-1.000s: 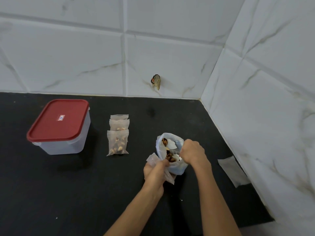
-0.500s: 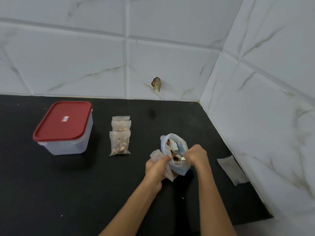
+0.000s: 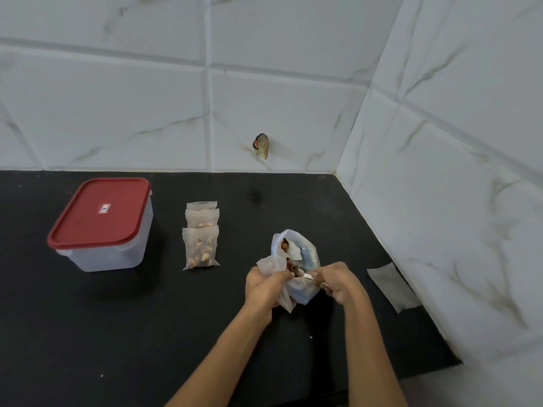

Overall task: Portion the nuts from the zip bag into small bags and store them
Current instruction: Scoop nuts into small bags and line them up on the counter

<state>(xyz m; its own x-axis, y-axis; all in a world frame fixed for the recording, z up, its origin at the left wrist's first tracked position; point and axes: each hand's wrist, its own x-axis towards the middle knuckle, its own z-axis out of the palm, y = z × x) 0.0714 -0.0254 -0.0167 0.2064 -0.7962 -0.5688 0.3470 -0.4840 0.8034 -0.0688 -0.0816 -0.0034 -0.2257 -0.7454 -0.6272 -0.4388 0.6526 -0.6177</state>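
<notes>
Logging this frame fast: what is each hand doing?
Left hand: closed, holding a small bag.
Right hand: closed, pinching the zip bag rim.

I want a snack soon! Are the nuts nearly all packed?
Not yet. Three filled small bags lie beside the closed red-lidded box. The left hand holds another small bag at the zip bag, which the right hand grips. One empty bag waits; nothing is stored.

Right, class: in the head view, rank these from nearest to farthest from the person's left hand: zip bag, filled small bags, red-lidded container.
From the left hand:
1. Zip bag, touching it, just to its right.
2. Filled small bags, up and to the left, mid-counter.
3. Red-lidded container, far left.
</notes>
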